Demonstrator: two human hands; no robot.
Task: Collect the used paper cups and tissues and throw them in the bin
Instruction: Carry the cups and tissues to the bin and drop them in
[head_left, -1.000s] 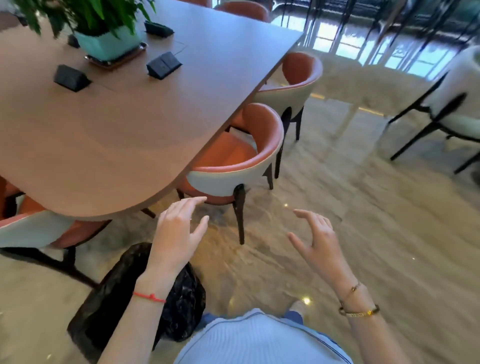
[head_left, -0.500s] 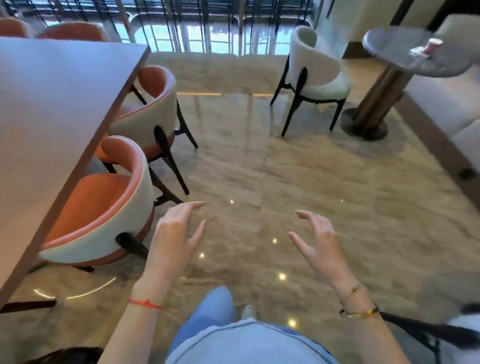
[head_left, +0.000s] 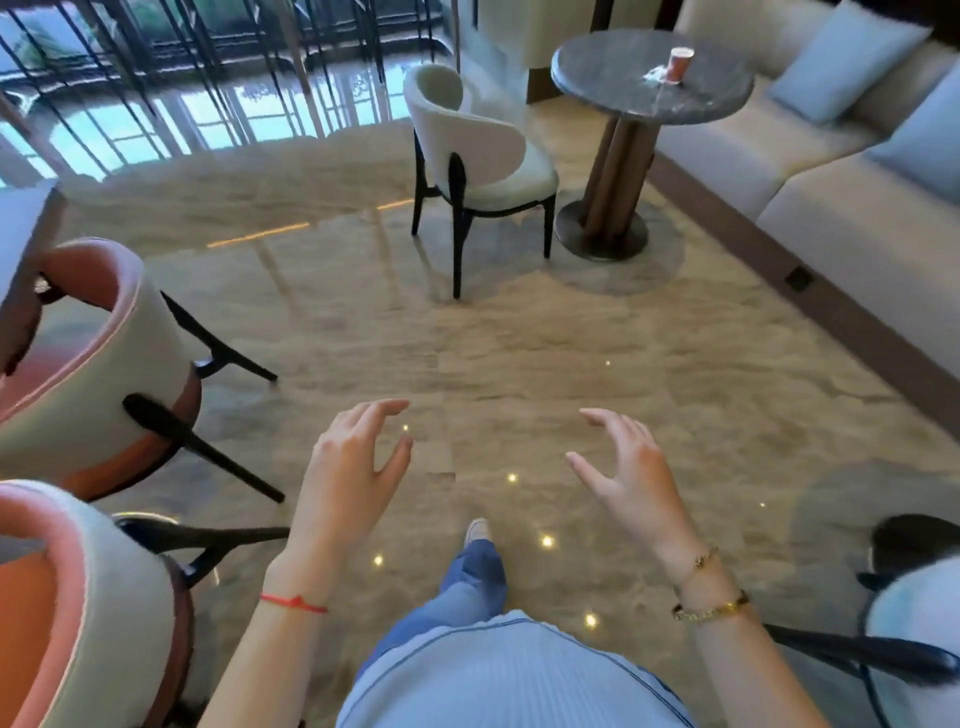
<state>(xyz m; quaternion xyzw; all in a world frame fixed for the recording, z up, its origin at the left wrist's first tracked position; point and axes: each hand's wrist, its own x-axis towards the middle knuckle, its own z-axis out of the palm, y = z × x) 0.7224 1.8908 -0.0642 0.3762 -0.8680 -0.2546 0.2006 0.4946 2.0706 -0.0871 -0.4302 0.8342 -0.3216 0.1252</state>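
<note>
Standing upright near the far edge of a round grey table (head_left: 613, 78), a paper cup (head_left: 681, 63) in reddish-brown has a crumpled white tissue (head_left: 655, 77) lying just beside it, on the side away from the sofa (head_left: 831, 208). The table stands on a thick wooden pedestal with a round base, between a white chair (head_left: 483, 156) and the pale sofa with its blue cushions. Both hands are empty and touch nothing: the left hand (head_left: 353, 467) and the right hand (head_left: 631, 470) hang in the air over the glossy marble floor (head_left: 519, 338), palms facing each other, fingers spread and loosely curled. Orange-and-white chairs (head_left: 88, 374) crowd the left edge. The cup and tissue lie well apart from the hands, up and to the right of them, with bare floor in between.
</note>
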